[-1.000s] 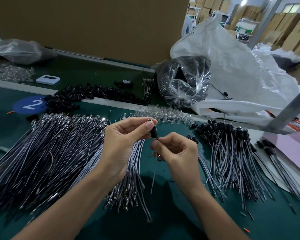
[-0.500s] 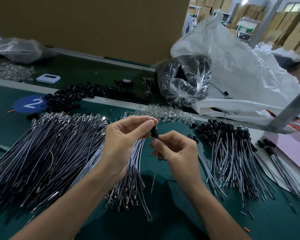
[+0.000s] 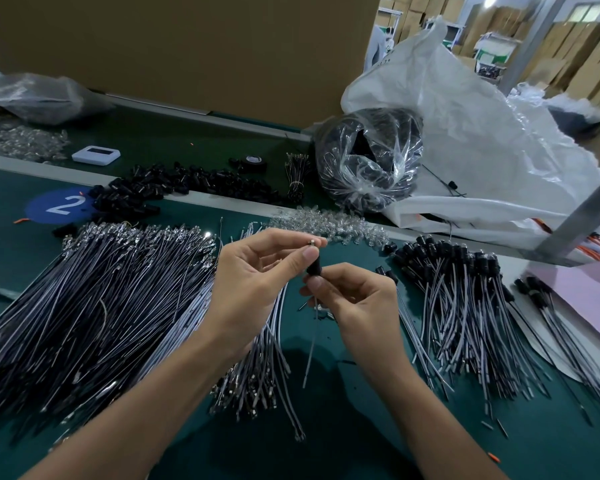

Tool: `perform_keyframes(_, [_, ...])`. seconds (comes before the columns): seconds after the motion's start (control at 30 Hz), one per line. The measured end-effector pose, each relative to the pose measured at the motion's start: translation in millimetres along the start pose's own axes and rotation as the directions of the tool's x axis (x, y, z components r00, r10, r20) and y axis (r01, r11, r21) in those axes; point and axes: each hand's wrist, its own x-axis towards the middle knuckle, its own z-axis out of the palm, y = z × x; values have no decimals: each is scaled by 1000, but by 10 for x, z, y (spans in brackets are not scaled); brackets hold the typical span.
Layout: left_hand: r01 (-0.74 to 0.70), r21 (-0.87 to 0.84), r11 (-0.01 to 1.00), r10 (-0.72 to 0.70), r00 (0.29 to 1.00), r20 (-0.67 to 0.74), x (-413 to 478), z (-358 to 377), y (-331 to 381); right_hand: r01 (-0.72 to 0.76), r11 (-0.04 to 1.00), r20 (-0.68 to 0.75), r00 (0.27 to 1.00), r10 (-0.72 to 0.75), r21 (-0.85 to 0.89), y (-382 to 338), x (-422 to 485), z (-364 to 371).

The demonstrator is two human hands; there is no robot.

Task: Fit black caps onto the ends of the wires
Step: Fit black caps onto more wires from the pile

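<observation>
My left hand [image 3: 257, 282] pinches the metal tip of a thin grey wire [image 3: 310, 348] between thumb and forefinger. A small black cap [image 3: 314, 268] sits on that wire just below the tip. My right hand [image 3: 357, 299] pinches the cap's lower end and the wire, which hangs down over the green table. A big pile of uncapped wires [image 3: 94, 306] lies to the left. Capped wires [image 3: 465, 299] lie fanned out to the right. Loose black caps [image 3: 174, 188] are heaped at the back.
A clear bag of black parts [image 3: 368, 161] and a large white sack [image 3: 482, 133] stand behind right. Clear small pieces [image 3: 329, 225] lie along the belt edge. A blue disc marked 2 [image 3: 59, 206], a white device [image 3: 96, 154] and a tape roll [image 3: 252, 162] lie at the back left.
Both hands stay together at the same spot; the cap has slid slightly lower on the wire and more of the metal tip shows at my left fingertips.
</observation>
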Motion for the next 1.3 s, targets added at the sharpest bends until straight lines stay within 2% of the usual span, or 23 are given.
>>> perform_keyframes(0.2, [132,63,989,-139,984,111,-32,17,-13,74,997,-35,997,-75,-27,31,7,-30])
perform_keyframes(0.53, [163,95,982,-175,974,143,-31,-5,-27,97,995,-72,993,-96,12,65,6,-30])
perform_keyframes(0.8, [105,25,994,-107,989,106,-41,19,-68,121,991,-60,991,-118,55,50,10,-19])
perform_keyframes(1.0, [57,34,998,-60,993,101,-48,40,-46,108,988,-61,993,-102,110,31,-4,-9])
perform_keyframes(1.3, [-2,72,997,-5,995,100,-59,36,-38,107,990,-69,992,-101,88,45,-4,-2])
